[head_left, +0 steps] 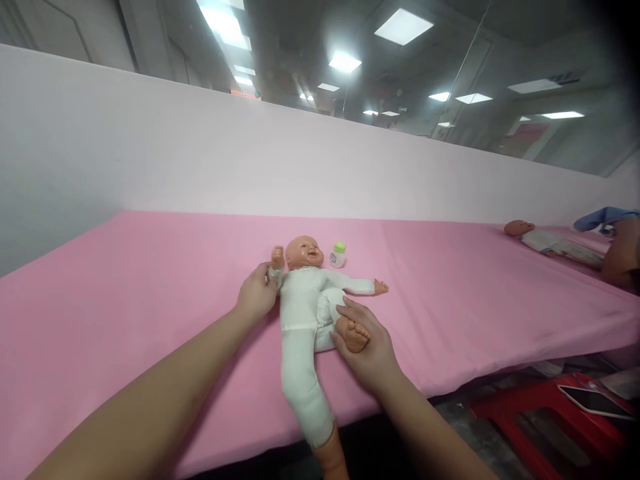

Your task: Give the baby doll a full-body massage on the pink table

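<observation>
A baby doll (302,298) with a white cloth body lies face up on the pink-covered table (200,280), its head toward the wall. My left hand (259,292) is closed round the doll's arm near the wrist, on the left side of its body. My right hand (373,347) grips the doll's bent leg by the lower part, with the bare foot showing between thumb and fingers. The other leg stretches toward me, its foot past the table's front edge. Beside the doll's head stands a small white bottle (338,256) with a green cap, touched by neither hand.
Another doll (543,241) lies at the far right, with a person's arm (623,253) in a blue sleeve beside it. Below the table on the right is a red stool (540,420) with a phone (595,401) on it. A white wall (300,160) with mirrors above rises behind.
</observation>
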Demonstrator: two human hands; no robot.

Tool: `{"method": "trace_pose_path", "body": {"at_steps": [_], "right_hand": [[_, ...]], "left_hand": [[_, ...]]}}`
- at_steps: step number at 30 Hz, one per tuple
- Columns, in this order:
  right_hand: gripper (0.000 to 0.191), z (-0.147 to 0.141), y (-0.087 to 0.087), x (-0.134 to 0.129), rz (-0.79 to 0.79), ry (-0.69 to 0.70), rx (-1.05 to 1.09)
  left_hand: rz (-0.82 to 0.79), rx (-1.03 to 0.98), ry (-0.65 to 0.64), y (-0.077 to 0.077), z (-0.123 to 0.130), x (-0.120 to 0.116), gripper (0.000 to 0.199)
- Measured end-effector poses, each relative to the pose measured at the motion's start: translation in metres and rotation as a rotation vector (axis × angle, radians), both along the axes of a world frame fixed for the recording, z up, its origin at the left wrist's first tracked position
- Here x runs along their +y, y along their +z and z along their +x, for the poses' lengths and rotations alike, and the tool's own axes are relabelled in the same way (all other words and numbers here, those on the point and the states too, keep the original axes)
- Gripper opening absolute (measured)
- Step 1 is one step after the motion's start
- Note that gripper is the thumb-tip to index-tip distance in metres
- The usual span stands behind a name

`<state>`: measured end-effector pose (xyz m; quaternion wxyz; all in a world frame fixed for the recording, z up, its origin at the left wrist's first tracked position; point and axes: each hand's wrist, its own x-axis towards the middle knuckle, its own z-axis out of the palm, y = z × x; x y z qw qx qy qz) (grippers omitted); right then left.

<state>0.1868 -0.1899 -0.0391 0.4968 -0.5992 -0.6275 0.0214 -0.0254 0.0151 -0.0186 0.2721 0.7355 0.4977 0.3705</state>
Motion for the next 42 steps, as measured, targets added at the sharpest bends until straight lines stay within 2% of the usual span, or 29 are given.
{"method": "trace_pose_path", "body": {"at_steps": [4,7,11,14,17,23,26,28,31,34,37,42], "right_hand": [[0.041,0.005,-0.002,-0.022,0.040,-0.026,-0.039],[0.042,0.010,-0.003,-0.046,0.035,-0.020,-0.089],[0.044,0.014,-0.009,-0.079,-0.017,0.028,-0.126],[0.047,0.012,-0.018,-0.095,-0.114,0.144,-0.149],[0.053,0.009,-0.023,-0.101,-0.149,0.202,-0.193],[0.054,0.009,-0.020,-0.095,-0.042,0.189,-0.225],[0.053,0.008,-0.017,-0.092,0.016,0.152,-0.190],[0.051,0.007,-0.014,-0.090,0.034,0.117,-0.165],[0.048,0.006,-0.007,-0.086,0.057,0.068,-0.158],[0.047,0.006,0.004,-0.078,0.078,0.044,-0.155],[0.044,0.005,0.014,-0.062,0.083,0.039,-0.151],[0.042,0.005,0.017,-0.019,0.059,0.017,-0.153]], "left_hand": [[-0.417,-0.560,0.120,-0.003,0.000,0.012,0.023],[-0.544,-0.784,0.156,-0.003,-0.001,0.018,0.028],[-0.541,-0.832,0.152,-0.002,-0.003,0.019,0.028],[-0.541,-0.846,0.137,-0.002,-0.003,0.018,0.026],[-0.533,-0.851,0.128,-0.002,-0.004,0.017,0.024],[-0.495,-0.840,0.094,-0.004,-0.005,0.018,0.022],[-0.419,-0.770,0.052,-0.008,-0.004,0.017,0.022],[-0.336,-0.643,0.064,-0.009,-0.003,0.014,0.022],[-0.197,-0.318,0.102,-0.006,-0.002,0.008,0.025],[0.026,0.032,0.018,-0.001,0.000,0.000,0.034],[0.246,0.279,-0.100,0.003,0.004,-0.010,0.046],[0.346,0.475,-0.123,0.004,0.008,-0.016,0.054]]}}
